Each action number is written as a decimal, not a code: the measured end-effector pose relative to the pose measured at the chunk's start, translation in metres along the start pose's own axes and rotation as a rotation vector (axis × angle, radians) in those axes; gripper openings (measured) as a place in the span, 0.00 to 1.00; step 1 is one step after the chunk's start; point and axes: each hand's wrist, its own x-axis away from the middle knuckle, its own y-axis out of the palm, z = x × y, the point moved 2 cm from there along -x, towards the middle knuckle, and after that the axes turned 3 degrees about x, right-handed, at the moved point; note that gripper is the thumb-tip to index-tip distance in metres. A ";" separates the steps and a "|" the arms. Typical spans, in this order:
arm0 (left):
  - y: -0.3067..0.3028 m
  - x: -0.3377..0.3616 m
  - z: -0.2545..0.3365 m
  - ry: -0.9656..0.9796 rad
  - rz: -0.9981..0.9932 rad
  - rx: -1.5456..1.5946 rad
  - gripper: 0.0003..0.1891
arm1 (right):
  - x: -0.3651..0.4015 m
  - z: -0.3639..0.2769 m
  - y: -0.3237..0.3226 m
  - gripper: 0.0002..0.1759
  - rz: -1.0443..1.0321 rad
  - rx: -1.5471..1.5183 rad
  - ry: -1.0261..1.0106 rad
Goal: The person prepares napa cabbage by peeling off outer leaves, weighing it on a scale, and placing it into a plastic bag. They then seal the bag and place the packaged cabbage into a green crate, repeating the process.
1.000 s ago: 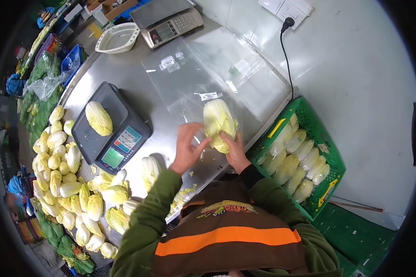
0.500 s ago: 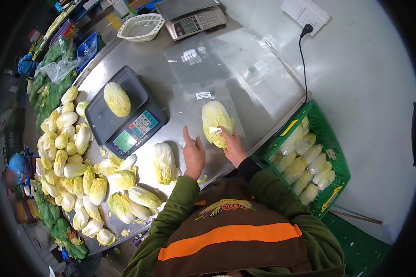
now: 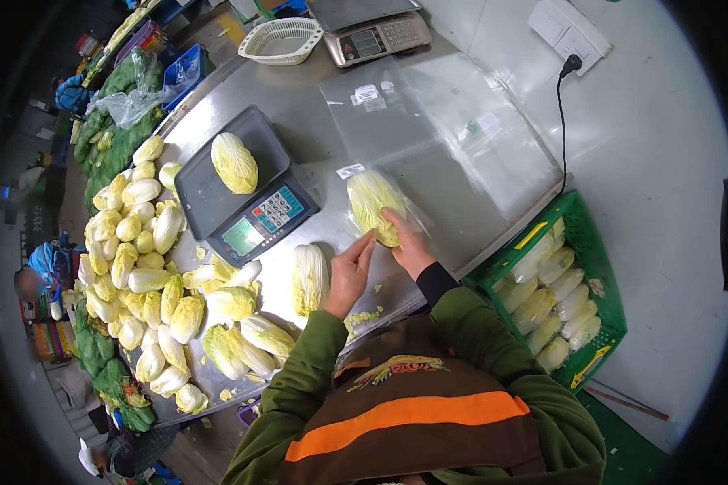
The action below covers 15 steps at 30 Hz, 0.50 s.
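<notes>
A napa cabbage [image 3: 370, 200] lies in a clear plastic bag [image 3: 415, 220] with a white label near its far end. My right hand [image 3: 409, 242] grips the cabbage's near end, thumb on top. Close beside it, my left hand [image 3: 349, 276] pinches what looks like the bag's open edge. To the left of that hand rests an unbagged napa cabbage [image 3: 309, 280]. Another napa cabbage [image 3: 234, 163] sits on the tray of a dark digital scale [image 3: 277, 208].
A heap of napa cabbages [image 3: 141, 280] covers the table's left side. Flat clear bags [image 3: 453, 121] lie at the back right. A white basket [image 3: 280, 40] and second scale [image 3: 378, 37] stand behind. Right of the table, a green crate [image 3: 615, 319] holds bagged cabbages.
The bag now covers the cabbage, which was lying on top of it. My left hand has gone from open, finger pointing, to pinching beside the cabbage. The view has shifted slightly.
</notes>
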 end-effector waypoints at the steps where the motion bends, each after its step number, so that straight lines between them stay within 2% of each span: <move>1: 0.002 0.004 0.002 0.067 -0.028 -0.017 0.14 | -0.004 -0.002 0.004 0.28 0.010 0.072 -0.044; 3: 0.001 0.010 0.023 0.107 -0.061 -0.012 0.15 | -0.024 -0.002 0.008 0.27 0.017 0.145 -0.084; 5: -0.001 0.013 0.038 -0.116 -0.110 -0.033 0.15 | -0.038 0.002 0.014 0.24 0.026 0.176 0.035; 6: 0.002 0.011 0.034 0.013 -0.070 -0.020 0.14 | -0.037 0.001 0.019 0.25 0.018 0.280 -0.028; 7: 0.005 0.006 0.031 0.007 -0.064 -0.019 0.14 | -0.037 -0.003 0.022 0.25 0.017 0.286 -0.020; 9: 0.008 -0.009 0.032 0.164 0.010 -0.088 0.14 | -0.035 -0.009 0.028 0.26 -0.097 0.070 0.169; 11: 0.014 -0.029 0.028 0.107 0.032 -0.101 0.13 | -0.012 -0.028 0.022 0.26 -0.208 0.081 0.099; 13: 0.017 -0.042 0.050 0.012 0.018 0.012 0.13 | -0.001 -0.031 -0.015 0.23 -0.109 0.256 0.114; 15: 0.029 -0.056 0.049 0.117 0.075 -0.018 0.12 | 0.052 -0.026 -0.036 0.22 0.091 0.603 -0.775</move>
